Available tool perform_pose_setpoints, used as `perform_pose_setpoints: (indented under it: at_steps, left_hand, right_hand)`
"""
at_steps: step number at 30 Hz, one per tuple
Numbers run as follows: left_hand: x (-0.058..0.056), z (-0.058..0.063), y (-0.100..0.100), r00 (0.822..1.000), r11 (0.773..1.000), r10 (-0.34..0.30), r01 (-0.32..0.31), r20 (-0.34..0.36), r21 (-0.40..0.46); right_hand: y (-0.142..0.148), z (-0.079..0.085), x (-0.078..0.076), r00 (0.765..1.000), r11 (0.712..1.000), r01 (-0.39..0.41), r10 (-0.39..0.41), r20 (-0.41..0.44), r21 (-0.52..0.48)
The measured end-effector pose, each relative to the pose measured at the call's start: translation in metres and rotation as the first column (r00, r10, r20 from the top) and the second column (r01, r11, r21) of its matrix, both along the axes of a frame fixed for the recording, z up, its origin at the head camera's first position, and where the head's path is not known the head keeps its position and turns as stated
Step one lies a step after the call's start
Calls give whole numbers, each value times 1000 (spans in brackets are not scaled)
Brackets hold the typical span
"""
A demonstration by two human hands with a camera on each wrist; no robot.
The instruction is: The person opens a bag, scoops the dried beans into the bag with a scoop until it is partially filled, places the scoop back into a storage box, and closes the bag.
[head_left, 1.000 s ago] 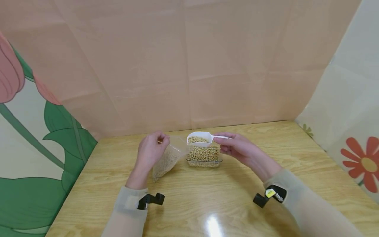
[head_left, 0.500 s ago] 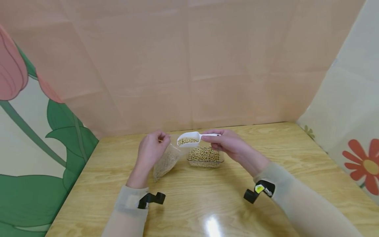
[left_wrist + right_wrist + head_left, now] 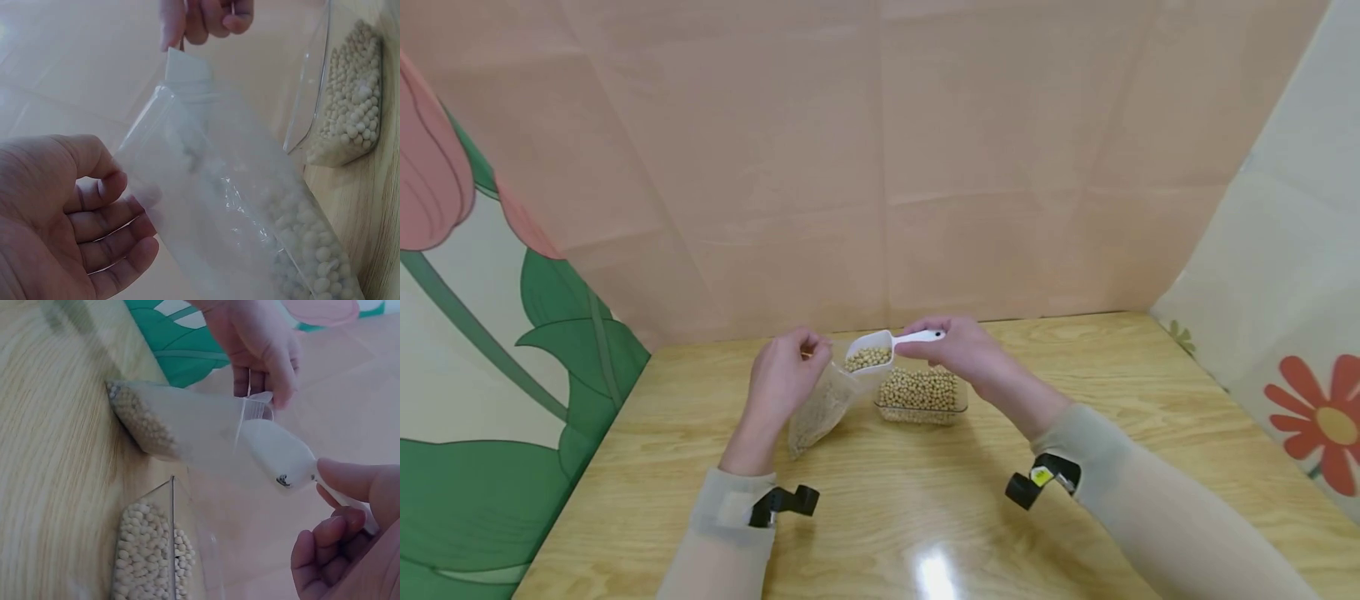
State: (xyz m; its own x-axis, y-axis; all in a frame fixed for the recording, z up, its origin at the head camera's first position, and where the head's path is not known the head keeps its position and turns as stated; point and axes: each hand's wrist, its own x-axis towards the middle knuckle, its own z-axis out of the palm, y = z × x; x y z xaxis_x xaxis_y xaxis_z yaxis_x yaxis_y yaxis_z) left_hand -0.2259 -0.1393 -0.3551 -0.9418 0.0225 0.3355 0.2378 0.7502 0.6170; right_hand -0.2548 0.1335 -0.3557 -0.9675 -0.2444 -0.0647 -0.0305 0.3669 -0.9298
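Observation:
My left hand (image 3: 781, 377) pinches the top edge of a clear plastic bag (image 3: 206, 206), part filled with pale round beans that look like soybeans. The bag's lower end rests on the table. My right hand (image 3: 962, 354) grips the handle of a white scoop (image 3: 886, 346) between thumb and fingers. The scoop carries beans and tilts down to the left, its front end inside the bag's mouth in the right wrist view. Below my right hand, a clear rectangular container (image 3: 921, 414) holds many more of these beans (image 3: 916, 388).
The wood-grain table (image 3: 880, 508) runs back to a plain pinkish backdrop (image 3: 880, 167). Printed panels with a tulip and leaves (image 3: 572, 358) stand at the left, and one with a red flower (image 3: 1326, 412) at the right. The container stands just right of the bag.
My right hand has moved left with the scoop, from above the container to the bag's mouth, and the scoop now tips downward. My left hand and the bag have stayed almost still.

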Motion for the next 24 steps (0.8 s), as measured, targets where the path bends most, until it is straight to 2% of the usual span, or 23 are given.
perform_pose_setpoints:
  at_steps: [6,14,18,24]
  left_hand:
    - [-1,0,0,1000,1000,2,-2,-17,-8]
    - [0,1,0,1000,1000,9,-9,-17,-8]
    - [0,1,-1,1000,1000,2,-2,-23,-7]
    - [1,1,-1,1000,1000,-6,6,-14,1]
  right_hand:
    - [-7,5,2,988,994,7,9,-151,111]
    - [-12,7,9,917,977,-6,90,-389,211]
    - [-13,8,11,900,976,1,93,-425,216]
    - [-12,8,10,910,978,-11,95,-403,206]
